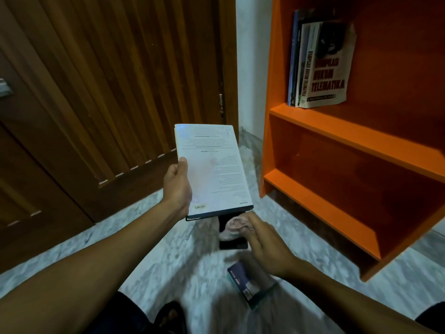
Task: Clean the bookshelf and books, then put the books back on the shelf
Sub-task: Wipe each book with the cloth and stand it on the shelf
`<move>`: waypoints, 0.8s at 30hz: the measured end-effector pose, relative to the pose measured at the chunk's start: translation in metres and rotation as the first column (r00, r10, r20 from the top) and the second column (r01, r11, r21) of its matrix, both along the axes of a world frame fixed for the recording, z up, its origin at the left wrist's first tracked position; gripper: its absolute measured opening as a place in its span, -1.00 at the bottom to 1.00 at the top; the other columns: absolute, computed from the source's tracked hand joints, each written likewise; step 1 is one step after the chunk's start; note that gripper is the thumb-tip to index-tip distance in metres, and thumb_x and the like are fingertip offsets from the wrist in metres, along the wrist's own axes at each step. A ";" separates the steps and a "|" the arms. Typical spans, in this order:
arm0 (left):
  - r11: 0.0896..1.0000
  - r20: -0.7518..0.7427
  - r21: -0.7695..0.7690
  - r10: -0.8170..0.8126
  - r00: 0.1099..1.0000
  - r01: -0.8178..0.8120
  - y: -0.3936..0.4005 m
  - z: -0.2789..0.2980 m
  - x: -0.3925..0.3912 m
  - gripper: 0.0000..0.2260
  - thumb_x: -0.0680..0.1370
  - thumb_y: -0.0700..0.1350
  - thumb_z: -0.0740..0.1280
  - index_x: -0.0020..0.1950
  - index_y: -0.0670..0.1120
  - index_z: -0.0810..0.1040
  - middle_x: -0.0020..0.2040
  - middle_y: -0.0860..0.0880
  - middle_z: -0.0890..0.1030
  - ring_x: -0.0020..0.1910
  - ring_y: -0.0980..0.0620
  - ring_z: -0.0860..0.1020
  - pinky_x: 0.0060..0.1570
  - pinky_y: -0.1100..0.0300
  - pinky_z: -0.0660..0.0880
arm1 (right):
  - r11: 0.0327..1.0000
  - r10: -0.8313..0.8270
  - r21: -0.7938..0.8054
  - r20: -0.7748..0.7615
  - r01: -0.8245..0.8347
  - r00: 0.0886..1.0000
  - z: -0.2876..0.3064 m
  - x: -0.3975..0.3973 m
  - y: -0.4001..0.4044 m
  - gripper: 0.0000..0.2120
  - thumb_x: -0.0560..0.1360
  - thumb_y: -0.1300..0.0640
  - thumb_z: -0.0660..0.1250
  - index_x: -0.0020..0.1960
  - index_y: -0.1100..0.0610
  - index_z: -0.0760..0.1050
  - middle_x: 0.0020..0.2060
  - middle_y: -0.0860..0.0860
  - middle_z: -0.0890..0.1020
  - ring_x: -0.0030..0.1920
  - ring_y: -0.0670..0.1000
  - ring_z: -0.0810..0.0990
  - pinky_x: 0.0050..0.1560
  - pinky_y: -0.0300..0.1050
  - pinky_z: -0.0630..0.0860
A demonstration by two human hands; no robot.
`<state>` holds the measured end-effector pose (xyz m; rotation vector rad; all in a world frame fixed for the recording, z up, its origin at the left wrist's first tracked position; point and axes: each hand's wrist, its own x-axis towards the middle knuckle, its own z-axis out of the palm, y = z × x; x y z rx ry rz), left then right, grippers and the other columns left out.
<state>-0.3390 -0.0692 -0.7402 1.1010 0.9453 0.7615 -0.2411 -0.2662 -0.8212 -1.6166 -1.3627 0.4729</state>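
1. A person stands over a pale marbled floor [187,266], arms reaching forward and down.
2. The left hand [177,186] holds a white-covered book [212,169] up in the air, thumb pressed on the cover near its left edge, the other fingers hidden underneath. The cover faces up and shows small print too faint to read.
3. The right hand [262,239] hangs lower, just under the near edge of that book, blurred; its fingers look loosely curled together and hold nothing that can be seen.
4. On the floor below the right hand lie a dark book [232,233], partly hidden by the fingers, and, nearer the person, a blue book [243,283] lying at an angle.
5. To the right stands an orange bookshelf [337,141]. A few books [317,66] stand upright at the left end of its upper shelf, leaning against the side wall; the outermost shows a title ending in "TELEMATIKA".
6. The two lower shelves are bare.
7. A brown wooden door [108,80] fills the left side.
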 end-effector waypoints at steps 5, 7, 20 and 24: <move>0.998 -0.017 -0.018 -0.068 0.998 0.068 0.004 -0.001 -0.008 -0.66 0.66 0.15 0.15 0.29 -0.02 0.49 0.16 -0.03 0.69 0.11 -0.17 0.67 0.22 -0.25 0.50 | 0.862 -0.504 -0.323 -0.637 0.391 0.583 -0.011 0.027 0.011 -0.82 0.67 0.17 0.12 0.09 0.17 0.49 -0.07 0.22 0.67 -0.11 0.17 0.67 -0.06 -0.01 0.66; 0.995 -0.001 -0.022 -0.096 0.995 0.096 0.001 -0.002 -0.008 -0.67 0.67 0.13 0.14 0.29 -0.01 0.52 0.15 -0.06 0.69 0.10 -0.18 0.67 0.21 -0.24 0.52 | 0.886 -0.429 -0.325 -0.845 0.332 0.319 -0.006 0.032 0.016 -0.74 0.69 0.11 0.11 0.22 0.17 0.50 0.05 0.23 0.69 0.05 0.24 0.68 0.14 0.22 0.59; 0.854 -0.614 0.386 -0.045 0.788 0.350 -0.018 -0.013 0.015 -0.48 0.64 0.16 0.20 0.54 0.05 0.15 0.55 -0.04 0.26 0.43 -0.11 0.40 0.35 -0.06 0.43 | 0.943 -0.255 -0.121 -0.864 0.311 0.435 0.038 0.032 0.019 -0.61 0.54 0.23 0.40 0.34 0.10 0.47 0.12 0.12 0.70 0.09 0.17 0.70 0.17 0.19 0.59; 0.827 -0.472 0.387 -0.202 0.858 0.407 -0.043 0.012 0.024 -0.33 0.62 0.15 0.26 0.61 0.06 -0.01 0.57 0.02 0.22 0.45 -0.03 0.33 0.32 0.07 0.34 | 0.879 -0.458 -0.122 -0.486 0.462 0.744 0.039 0.023 0.021 -0.58 0.51 0.18 0.44 0.31 0.04 0.38 0.12 0.02 0.65 0.03 0.01 0.69 -0.03 0.04 0.68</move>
